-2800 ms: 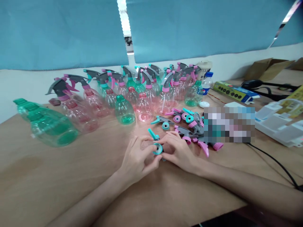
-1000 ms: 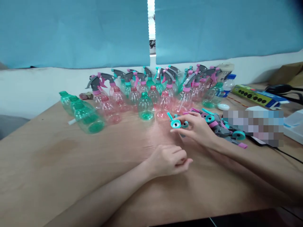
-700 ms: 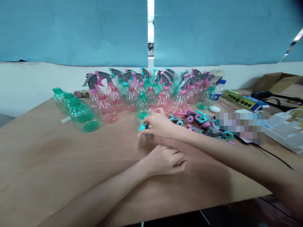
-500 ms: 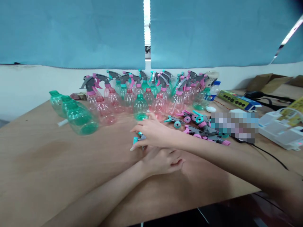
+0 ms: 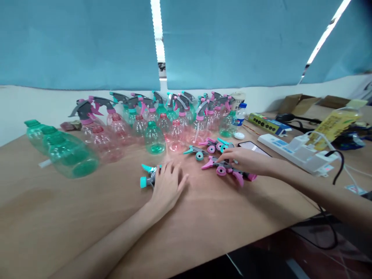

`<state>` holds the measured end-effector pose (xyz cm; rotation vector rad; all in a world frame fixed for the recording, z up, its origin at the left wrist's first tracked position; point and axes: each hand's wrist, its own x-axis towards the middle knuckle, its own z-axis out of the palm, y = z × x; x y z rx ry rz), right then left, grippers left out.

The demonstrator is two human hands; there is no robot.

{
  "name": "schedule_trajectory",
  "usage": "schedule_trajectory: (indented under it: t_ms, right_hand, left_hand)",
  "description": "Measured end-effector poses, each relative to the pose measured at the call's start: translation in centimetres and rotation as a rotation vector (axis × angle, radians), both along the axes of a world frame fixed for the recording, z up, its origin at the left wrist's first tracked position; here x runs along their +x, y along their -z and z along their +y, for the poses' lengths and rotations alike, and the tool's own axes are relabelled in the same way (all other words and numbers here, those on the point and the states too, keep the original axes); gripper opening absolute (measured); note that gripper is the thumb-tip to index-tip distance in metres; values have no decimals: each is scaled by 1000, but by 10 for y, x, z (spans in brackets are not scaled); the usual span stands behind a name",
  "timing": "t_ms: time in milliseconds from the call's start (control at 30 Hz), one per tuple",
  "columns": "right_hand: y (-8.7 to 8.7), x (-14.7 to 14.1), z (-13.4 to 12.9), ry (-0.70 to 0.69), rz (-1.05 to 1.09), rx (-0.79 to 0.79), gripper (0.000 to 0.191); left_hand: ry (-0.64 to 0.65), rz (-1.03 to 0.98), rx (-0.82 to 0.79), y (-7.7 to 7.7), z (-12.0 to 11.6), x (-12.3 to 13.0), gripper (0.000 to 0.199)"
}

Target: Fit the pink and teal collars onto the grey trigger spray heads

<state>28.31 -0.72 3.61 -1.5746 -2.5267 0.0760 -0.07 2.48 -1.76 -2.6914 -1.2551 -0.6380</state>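
My left hand [image 5: 168,184] lies palm down on the table with its fingers spread. Its fingertips rest by a teal-and-grey trigger spray head [image 5: 148,180], which they partly cover. Over on the right, my right hand [image 5: 245,159] reaches into a pile of pink, teal and grey trigger spray heads [image 5: 221,169]. Its fingers point down among them, a little apart, and part of them is hidden. Just behind the hands stand a green bottle [image 5: 154,137] and a pink bottle [image 5: 176,135], both without spray heads.
Rows of bottles fitted with spray heads [image 5: 181,112] stand along the back. Green bottles [image 5: 72,155] lie at the left. To the right are a phone [image 5: 254,147], a white power strip [image 5: 290,149] with cables, a blue-capped bottle [image 5: 240,114] and a yellow drink bottle [image 5: 334,124].
My hands, crossed before, are now apart. The right has moved right to the pile of spray heads; the left has come forward beside the teal one. The view has turned right.
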Motion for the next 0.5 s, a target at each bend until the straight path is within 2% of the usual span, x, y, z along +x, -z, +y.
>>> schedule_trajectory:
  t_ms: [100,167,233,300,400,433,500]
  right_hand:
    - [2,-7,-5,-60,-51,-20,43]
    - [0,-13,-6,-85,-83,-24,41]
    - [-2,-19,-6,-86,-126,-14,38]
    - [-3,-23,-4,-88,-164,6,34]
    - [0,-25,1,-102,-179,29,30]
    - [2,-26,3,-104,-162,33,28]
    - [5,-28,7,-106,-91,56,22]
  left_hand:
    - [-149,63,-8,1,5,-4,40]
    - [-182,77,0,-1,7,-5,40]
    - [-133,44,15,-4,8,-6,36]
    - [-24,-28,12,-6,6,-6,30]
    - [177,-172,-114,-8,4,-6,20]
    - [198,-234,-177,-7,4,-7,17]
    - [130,-362,-268,-5,9,-9,13]
